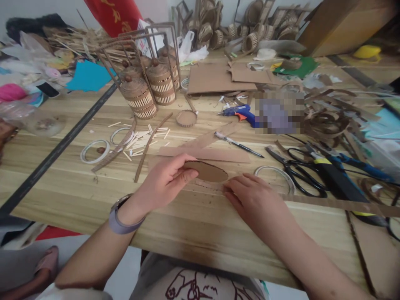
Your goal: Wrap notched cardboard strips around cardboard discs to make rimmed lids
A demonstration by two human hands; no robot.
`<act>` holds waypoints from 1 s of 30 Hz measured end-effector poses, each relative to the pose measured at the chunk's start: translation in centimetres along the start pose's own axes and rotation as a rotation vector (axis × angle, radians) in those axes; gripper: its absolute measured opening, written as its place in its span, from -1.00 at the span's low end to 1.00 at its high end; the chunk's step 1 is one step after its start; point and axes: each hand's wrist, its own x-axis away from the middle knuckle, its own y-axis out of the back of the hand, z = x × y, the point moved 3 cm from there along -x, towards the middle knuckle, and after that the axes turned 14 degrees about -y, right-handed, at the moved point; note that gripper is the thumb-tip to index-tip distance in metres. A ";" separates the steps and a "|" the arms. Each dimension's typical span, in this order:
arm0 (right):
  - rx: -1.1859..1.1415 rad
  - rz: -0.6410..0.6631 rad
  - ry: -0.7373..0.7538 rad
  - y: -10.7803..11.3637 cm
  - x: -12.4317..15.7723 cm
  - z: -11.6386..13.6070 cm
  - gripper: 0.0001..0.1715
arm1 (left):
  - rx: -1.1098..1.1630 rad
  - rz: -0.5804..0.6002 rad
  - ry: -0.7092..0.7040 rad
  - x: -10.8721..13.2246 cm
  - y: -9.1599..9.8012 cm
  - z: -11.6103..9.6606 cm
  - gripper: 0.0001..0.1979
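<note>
My left hand (168, 177) grips an oval-looking cardboard disc (208, 171) between thumb and fingers, holding it tilted above the table. At the disc's right edge, my right hand (254, 198) is closed, its fingertips pinching a narrow cardboard strip. Part of that strip (328, 204) shows to the right of the hand, and a short edge shows just under the disc. The fingertips hide where strip and disc meet. Behind the disc lie a flat cardboard piece (206, 154) and a pen (239, 144).
A blue glue gun (240, 113), black scissors (300, 171) and tape rolls (95, 151) lie around. Small wooden sticks (143, 139) are scattered at left, near a shallow round tray (186, 118). Lidded baskets (137, 98) with tall handles stand behind. Coiled strips (328, 116) lie right.
</note>
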 end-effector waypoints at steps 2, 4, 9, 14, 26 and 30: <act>0.016 0.013 0.001 0.0 0.0 0.2 -0.76 | -0.061 0.050 0.009 0.0 -0.4 -0.1 -0.85; 0.035 0.020 0.003 0.1 -0.1 0.3 -0.76 | -0.103 0.107 0.002 -0.1 -0.7 -0.2 -0.86; 0.074 0.047 0.006 0.2 -0.1 0.6 -0.74 | -0.177 0.216 -0.029 -0.1 -1.5 0.2 -0.86; 0.067 0.049 0.005 -0.1 -0.1 0.5 -0.73 | -0.227 0.249 -0.071 0.0 -2.0 0.6 -0.84; 0.073 0.053 0.014 -0.1 0.0 0.5 -0.75 | -0.251 0.281 -0.066 -0.1 -2.5 0.7 -0.84; 0.073 0.062 0.010 -0.1 -0.1 0.5 -0.76 | -0.254 0.290 -0.068 -0.1 -2.6 0.7 -0.84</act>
